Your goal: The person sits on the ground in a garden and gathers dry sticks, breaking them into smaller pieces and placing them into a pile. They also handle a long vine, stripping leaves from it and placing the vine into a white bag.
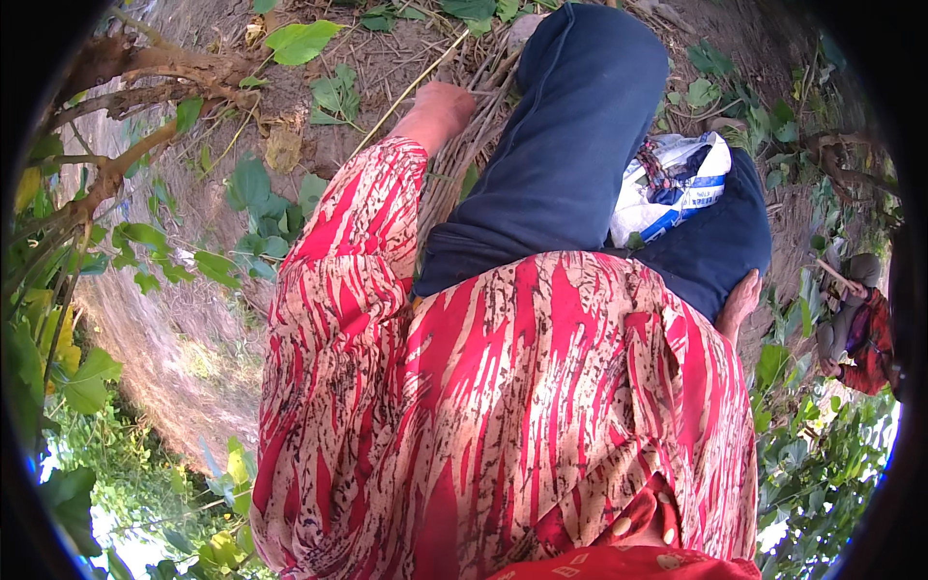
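Observation:
My left hand [442, 109] is low at the left edge of a bundle of thin bare twigs [467, 156]. Its fingers are bent out of sight, so its grip cannot be told. A long yellowish stem [413, 90] passes diagonally behind the hand and sleeve. My right hand [741, 299] is against the outer side of my right leg in dark blue trousers, mostly hidden; what it touches beyond the leg is unclear. Between my legs sits a white plastic sack [707, 177] with blue print, some dark patterned cloth [656, 170] in its mouth.
A rough tree trunk with brown branches [109, 174] spreads at the left. Broad green leaves [250, 192] and twigs litter the bare soil. Another person [859, 330] with a stick is low among leafy plants at the far right. More branches [844, 156] stand at upper right.

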Demonstrator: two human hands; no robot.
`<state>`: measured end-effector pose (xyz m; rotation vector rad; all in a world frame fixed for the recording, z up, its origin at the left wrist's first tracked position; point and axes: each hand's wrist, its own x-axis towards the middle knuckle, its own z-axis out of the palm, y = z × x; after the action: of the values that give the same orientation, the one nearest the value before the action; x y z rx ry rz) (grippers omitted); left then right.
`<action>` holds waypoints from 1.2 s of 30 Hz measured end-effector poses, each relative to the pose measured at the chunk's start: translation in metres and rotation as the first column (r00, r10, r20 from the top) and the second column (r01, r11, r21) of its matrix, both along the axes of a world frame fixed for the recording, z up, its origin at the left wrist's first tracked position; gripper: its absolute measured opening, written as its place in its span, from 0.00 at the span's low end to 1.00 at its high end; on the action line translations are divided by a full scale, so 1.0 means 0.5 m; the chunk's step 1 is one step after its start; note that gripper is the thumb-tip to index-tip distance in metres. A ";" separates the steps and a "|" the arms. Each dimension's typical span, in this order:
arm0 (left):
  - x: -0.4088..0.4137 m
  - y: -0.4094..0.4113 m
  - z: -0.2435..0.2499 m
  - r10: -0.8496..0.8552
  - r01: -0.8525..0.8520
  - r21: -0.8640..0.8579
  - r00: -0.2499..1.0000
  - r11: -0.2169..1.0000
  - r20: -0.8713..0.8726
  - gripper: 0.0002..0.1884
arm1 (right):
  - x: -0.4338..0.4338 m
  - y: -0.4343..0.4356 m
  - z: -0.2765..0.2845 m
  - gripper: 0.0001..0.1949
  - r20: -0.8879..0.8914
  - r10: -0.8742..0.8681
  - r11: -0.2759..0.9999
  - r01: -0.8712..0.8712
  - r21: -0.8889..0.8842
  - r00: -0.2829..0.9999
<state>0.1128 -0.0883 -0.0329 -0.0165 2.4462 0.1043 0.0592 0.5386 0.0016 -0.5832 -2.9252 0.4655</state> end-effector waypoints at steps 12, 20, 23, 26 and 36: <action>0.109 -0.018 -0.096 0.010 -0.021 0.053 0.982 0.998 0.189 0.14 | 0.011 0.014 -0.007 0.33 -0.022 -0.002 0.999 0.003 0.044 1.000; 0.143 -0.055 -0.113 0.093 -0.075 0.127 0.985 0.989 -0.145 0.11 | 0.014 -0.012 0.023 0.35 -0.006 -0.030 0.999 0.030 -0.030 1.000; 0.222 -0.080 -0.074 0.512 -0.403 0.319 0.715 0.858 -0.475 0.10 | 0.005 -0.012 0.031 0.34 0.021 -0.034 0.999 0.034 0.014 0.999; 0.348 -0.097 -0.111 0.699 -0.599 0.407 0.401 0.689 -0.592 0.09 | -0.012 -0.008 0.034 0.35 0.055 0.046 0.997 -0.049 0.053 0.997; 0.715 0.099 -0.206 0.885 -0.869 0.329 0.221 0.370 -0.410 0.08 | -0.012 0.015 0.045 0.35 0.061 0.123 0.986 -0.129 0.106 0.991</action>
<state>0.4705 -0.0385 -0.1357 -1.6363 2.6070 0.7516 0.0530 0.5459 0.0240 -0.4050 -3.0284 0.3034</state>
